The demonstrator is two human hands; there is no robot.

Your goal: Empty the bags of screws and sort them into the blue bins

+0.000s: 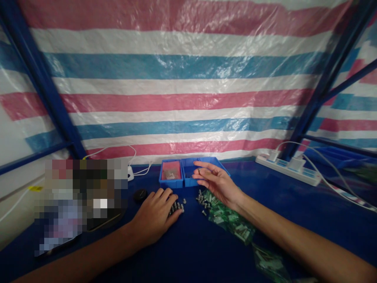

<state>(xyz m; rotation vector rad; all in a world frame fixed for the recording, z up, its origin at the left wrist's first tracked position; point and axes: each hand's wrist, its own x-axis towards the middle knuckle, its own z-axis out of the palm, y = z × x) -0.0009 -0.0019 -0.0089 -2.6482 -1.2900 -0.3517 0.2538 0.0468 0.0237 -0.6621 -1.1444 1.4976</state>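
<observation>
My left hand (160,210) rests on the blue table with its fingers apart, curved around a group of small metal screws (177,206). Part of that group is hidden under the fingers. Raised in front of the blue bins, my right hand (221,181) has its thumb and forefinger pinched together. A tiny dark piece shows at those fingertips, too small to name. Below that hand lies a loose heap of screws (203,199), beside green-tinted plastic bags (225,216) with small metal parts inside. One single screw (184,201) lies between the two groups.
Two blue bins stand at the back; the left bin (171,183) has a pink lining and a small clear bag. A round black object (140,195) sits left of my left hand. A white power strip (290,171) with cables lies at right. Another bag (269,262) is near the front.
</observation>
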